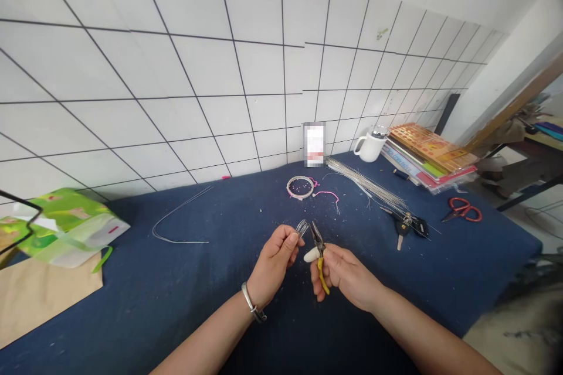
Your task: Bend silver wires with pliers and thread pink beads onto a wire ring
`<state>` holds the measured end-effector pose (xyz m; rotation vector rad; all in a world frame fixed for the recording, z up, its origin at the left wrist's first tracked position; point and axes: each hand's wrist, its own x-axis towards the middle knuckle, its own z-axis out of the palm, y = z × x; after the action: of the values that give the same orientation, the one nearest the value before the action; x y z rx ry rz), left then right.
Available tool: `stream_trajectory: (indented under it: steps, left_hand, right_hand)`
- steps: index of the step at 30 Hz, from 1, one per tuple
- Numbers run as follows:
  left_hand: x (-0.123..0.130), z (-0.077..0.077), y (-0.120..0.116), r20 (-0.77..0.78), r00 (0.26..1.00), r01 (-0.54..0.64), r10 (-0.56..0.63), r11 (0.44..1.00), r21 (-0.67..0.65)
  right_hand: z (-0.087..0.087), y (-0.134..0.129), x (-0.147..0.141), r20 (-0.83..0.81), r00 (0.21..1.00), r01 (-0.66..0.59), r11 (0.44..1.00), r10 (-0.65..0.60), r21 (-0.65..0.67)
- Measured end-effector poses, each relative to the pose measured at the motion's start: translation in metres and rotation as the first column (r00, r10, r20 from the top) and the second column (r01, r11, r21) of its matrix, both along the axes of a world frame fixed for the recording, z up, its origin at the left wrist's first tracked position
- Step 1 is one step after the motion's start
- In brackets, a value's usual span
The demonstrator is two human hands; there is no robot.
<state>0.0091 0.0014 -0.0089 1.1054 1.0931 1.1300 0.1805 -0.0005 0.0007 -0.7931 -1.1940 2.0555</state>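
Observation:
Near the middle of the blue-covered table, my left hand [278,253] pinches a small bundle of bent silver wire [302,226] between thumb and fingers. Just to its right, my right hand [347,275] is closed around pliers [322,263] with yellow handles, their dark jaws pointing up beside the wire loops. Whether the jaws touch the wire I cannot tell. A white covering sits on one finger of my right hand. Beyond both hands lies a wire ring [301,187] with pink thread and small beads. Off to the left rests a loose curved wire [155,229].
A long bundle of straight wires [369,183] lies at the back right. Around it are keys [402,227], red-handled scissors [461,211], a white mug [370,146] and stacked books [431,155]. Green packaging [65,222] and brown paper [53,299] occupy the left. A tiled wall [197,70] borders the table.

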Motion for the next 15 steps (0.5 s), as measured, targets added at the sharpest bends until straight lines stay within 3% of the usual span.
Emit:
stream_trajectory:
  steps: [15]
  left_hand:
    - [0.0018,-0.0009,-0.0011,0.063,0.998,0.017,-0.016,1.000,-0.010]
  right_hand:
    - [-0.0025,0.0002,-0.0005,-0.008,1.000,-0.008,1.000,0.008,-0.005]
